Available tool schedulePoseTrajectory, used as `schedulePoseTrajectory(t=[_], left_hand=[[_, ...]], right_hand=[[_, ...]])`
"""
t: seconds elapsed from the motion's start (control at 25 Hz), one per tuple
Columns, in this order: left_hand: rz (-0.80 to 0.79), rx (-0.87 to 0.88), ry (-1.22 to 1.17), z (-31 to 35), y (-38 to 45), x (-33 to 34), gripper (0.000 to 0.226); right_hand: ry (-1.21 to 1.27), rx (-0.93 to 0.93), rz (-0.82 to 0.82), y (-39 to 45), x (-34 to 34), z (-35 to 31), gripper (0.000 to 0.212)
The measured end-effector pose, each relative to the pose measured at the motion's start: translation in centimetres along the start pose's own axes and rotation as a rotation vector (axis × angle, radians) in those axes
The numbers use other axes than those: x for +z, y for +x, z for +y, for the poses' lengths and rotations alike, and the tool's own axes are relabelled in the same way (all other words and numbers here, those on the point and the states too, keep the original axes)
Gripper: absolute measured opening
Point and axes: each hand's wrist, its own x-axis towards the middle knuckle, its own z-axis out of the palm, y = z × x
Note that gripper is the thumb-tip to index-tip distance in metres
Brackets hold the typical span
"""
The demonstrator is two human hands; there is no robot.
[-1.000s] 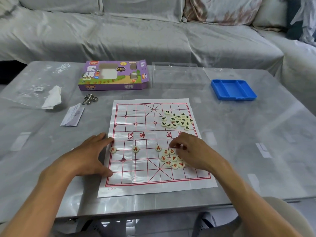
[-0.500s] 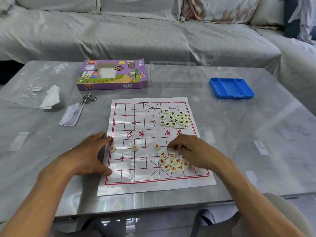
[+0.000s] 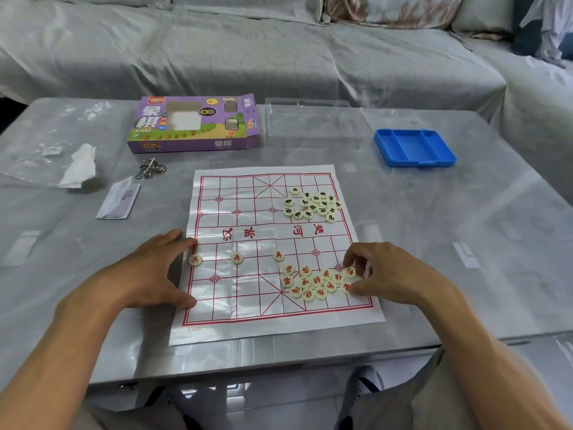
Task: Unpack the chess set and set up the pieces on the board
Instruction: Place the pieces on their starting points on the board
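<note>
A paper xiangqi board [image 3: 273,240] with red lines lies on the grey table. Three red-marked pieces [image 3: 237,258] stand in a row on the near half. A heap of red-marked pieces [image 3: 313,282] lies at the near right of the board, and a heap of dark-marked pieces [image 3: 313,204] at the far right. My left hand [image 3: 148,271] rests flat on the board's left edge, fingers straight. My right hand [image 3: 387,274] hovers at the right side of the red heap, its curled fingers touching a piece [image 3: 350,272]; whether it pinches that piece is unclear.
Behind the board are a purple game box [image 3: 195,125], a clear plastic lid [image 3: 313,125] and a blue tray [image 3: 414,147]. To the left lie metal rings [image 3: 152,168], a leaflet [image 3: 119,198], crumpled tissue [image 3: 81,166] and a plastic bag. A covered sofa stands beyond the table.
My right hand has slid from the left part of the red heap to its right side. My left hand has stayed on the board's left edge.
</note>
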Motion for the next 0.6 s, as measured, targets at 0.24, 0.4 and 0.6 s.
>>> schedulePoseTrajectory(t=[0.24, 0.4, 0.6], left_hand=[[-0.008, -0.006, -0.005, 0.2, -0.2, -0.1, 0.118], [-0.008, -0.014, 0.001, 0.1, -0.2, -0.1, 0.119], [0.002, -0.02, -0.007, 0.1, -0.1, 0.0, 0.119]], right_hand=[[0.05, 0.014, 0.007, 0.0, -0.1, 0.0, 0.029], [0.062, 0.012, 0.005, -0.6, -0.4, -0.2, 0.029], [0.025, -0.084, -0.037, -1.0, 0.7, -1.7, 0.041]])
